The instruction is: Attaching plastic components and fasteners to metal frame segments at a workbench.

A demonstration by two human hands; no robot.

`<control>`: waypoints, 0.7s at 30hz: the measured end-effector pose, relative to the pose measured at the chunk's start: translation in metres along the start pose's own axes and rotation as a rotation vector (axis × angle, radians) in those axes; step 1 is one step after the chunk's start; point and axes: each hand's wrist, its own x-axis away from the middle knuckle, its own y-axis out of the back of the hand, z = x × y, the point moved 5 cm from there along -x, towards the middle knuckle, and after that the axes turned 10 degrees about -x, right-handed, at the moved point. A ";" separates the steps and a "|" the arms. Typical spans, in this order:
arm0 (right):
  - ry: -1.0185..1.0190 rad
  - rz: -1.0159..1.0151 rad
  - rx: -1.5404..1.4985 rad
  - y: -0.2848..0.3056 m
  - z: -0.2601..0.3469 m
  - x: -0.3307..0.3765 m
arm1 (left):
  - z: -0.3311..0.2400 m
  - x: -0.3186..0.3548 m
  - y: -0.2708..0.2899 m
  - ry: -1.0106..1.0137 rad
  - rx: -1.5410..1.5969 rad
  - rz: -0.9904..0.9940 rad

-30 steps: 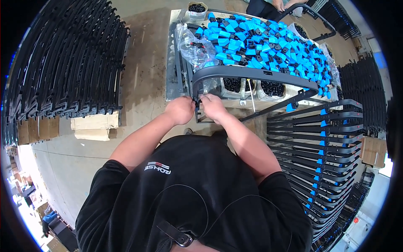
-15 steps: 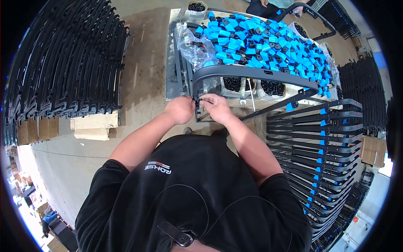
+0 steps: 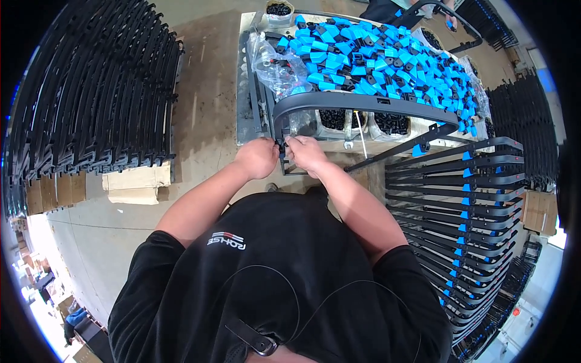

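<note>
A curved black metal frame point(image 3: 363, 104) stands in front of me, its left upright between my two hands. From the left, my left hand point(image 3: 258, 158) is closed round that upright with curled fingers. My right hand point(image 3: 305, 155) presses in from the other side, fingertips pinched together against the same spot. Whatever small part may be between those fingertips is hidden. A blue and black plastic piece point(image 3: 419, 150) sits on the frame's right lower bar.
A worktable bears a heap of blue and black plastic pieces point(image 3: 369, 57), a clear plastic bag point(image 3: 281, 75) and tubs of small black parts point(image 3: 392, 124). Stacked black frames stand at left point(image 3: 103, 91) and right point(image 3: 454, 212). A co-worker's hand point(image 3: 451, 21) is at the far side.
My right hand has shifted slightly left, and its fingers have drawn in against the upright. My left hand stays nearly in place. The co-worker's hand has moved at the far side.
</note>
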 end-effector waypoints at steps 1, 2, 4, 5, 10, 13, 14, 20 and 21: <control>-0.019 -0.002 -0.001 -0.001 0.002 0.002 | 0.000 0.000 0.001 0.007 0.006 0.009; -0.039 -0.004 -0.003 -0.003 0.004 0.004 | 0.000 0.000 0.002 0.008 0.007 0.008; -0.082 0.007 -0.011 -0.003 0.004 0.003 | -0.001 0.000 0.002 0.006 -0.006 0.019; -0.124 0.017 -0.021 -0.004 0.003 0.002 | -0.001 0.001 0.002 0.007 -0.004 0.018; 0.225 -0.080 0.150 -0.002 -0.016 -0.022 | -0.001 0.002 0.004 0.018 0.021 0.026; 0.103 -0.041 0.012 -0.001 -0.004 -0.009 | 0.001 0.000 0.001 0.005 -0.009 0.027; -0.075 0.012 -0.133 -0.004 -0.008 -0.007 | 0.002 -0.001 0.002 0.008 -0.008 0.025; -0.097 0.069 -0.055 -0.006 -0.007 -0.002 | 0.003 -0.002 0.002 -0.021 0.026 -0.013; -0.162 0.059 -0.040 -0.005 -0.003 0.003 | 0.001 -0.001 0.003 -0.012 0.014 0.018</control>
